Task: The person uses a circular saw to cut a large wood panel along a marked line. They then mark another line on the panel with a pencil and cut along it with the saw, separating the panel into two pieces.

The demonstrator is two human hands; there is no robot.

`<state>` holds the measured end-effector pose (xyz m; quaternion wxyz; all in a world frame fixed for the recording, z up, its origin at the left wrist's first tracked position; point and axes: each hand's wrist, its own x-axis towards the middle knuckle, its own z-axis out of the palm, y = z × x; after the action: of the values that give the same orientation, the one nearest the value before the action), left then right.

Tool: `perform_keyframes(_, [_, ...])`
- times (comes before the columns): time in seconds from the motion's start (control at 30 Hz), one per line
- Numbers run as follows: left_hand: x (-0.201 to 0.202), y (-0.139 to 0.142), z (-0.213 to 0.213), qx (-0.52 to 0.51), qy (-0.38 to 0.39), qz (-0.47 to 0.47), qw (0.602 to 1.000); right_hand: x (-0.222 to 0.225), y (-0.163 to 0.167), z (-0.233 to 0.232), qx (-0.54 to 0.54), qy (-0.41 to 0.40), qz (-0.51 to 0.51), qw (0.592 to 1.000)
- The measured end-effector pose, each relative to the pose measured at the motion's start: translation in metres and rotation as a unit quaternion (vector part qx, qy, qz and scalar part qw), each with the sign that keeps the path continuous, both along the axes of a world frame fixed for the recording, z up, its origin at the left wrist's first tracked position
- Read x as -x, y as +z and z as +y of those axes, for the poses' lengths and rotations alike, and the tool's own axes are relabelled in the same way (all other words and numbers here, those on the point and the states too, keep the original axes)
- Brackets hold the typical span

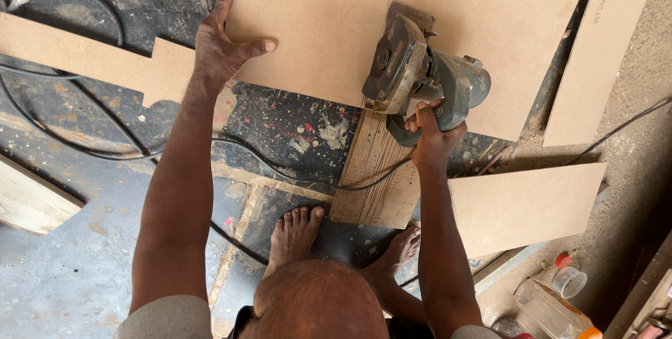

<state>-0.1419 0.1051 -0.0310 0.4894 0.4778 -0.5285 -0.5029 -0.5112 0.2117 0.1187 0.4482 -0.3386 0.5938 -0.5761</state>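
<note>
The right hand is wrapped tight around the rear handle of a green circular saw, fingers fully curled, and the saw sits on the near edge of a large fibreboard sheet, its round blade guard tilted to the left and its base on a thin straight line that runs away across the sheet. The left hand lies open on the sheet's left edge, fingers stretched far along the side and the thumb spread flat on top, pressing rather than gripping. Under the saw, one worn wooden plank pokes out from beneath the sheet toward the person, and two bare feet stand just near of it, the left foot on the floor beside the plank's near end, the right foot touching its near corner. A black power cable loops across the paint-spattered floor from the far left to the plank. Three more fibreboard pieces lie about: a notched strip at the far left, a long narrow strip at the far right, and a rectangular offcut to the right of the right forearm. At the near right stand a clear plastic bottle and a small clear cup. One pale wooden board juts in at the left edge.
</note>
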Motion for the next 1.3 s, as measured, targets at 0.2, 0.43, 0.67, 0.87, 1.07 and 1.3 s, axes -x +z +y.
perform_keyframes(0.2, [0.002, 0.003, 0.000, -0.031, 0.009, -0.015, 0.999, 0.002, 0.000, -0.004, 0.000, -0.011, 0.006, 1.000])
perform_keyframes(0.43, [0.002, 0.002, 0.001, -0.033, 0.013, -0.020, 0.999, 0.005, -0.003, -0.010, -0.001, -0.003, 0.005, 1.000])
perform_keyframes(0.67, [0.002, 0.008, 0.000, -0.028, 0.012, -0.015, 0.999, 0.006, -0.004, -0.016, 0.013, 0.001, 0.001, 1.000])
perform_keyframes(0.87, [0.003, 0.017, -0.001, -0.080, 0.018, -0.018, 0.996, 0.007, -0.005, -0.019, 0.010, -0.001, 0.000, 1.000])
perform_keyframes(1.07, [0.004, 0.024, 0.000, -0.063, 0.016, -0.023, 0.998, 0.010, -0.006, -0.022, 0.021, 0.005, -0.004, 1.000])
perform_keyframes(1.3, [0.003, 0.028, -0.001, -0.092, 0.018, -0.043, 0.995, 0.011, -0.007, -0.027, 0.014, 0.008, 0.002, 1.000])
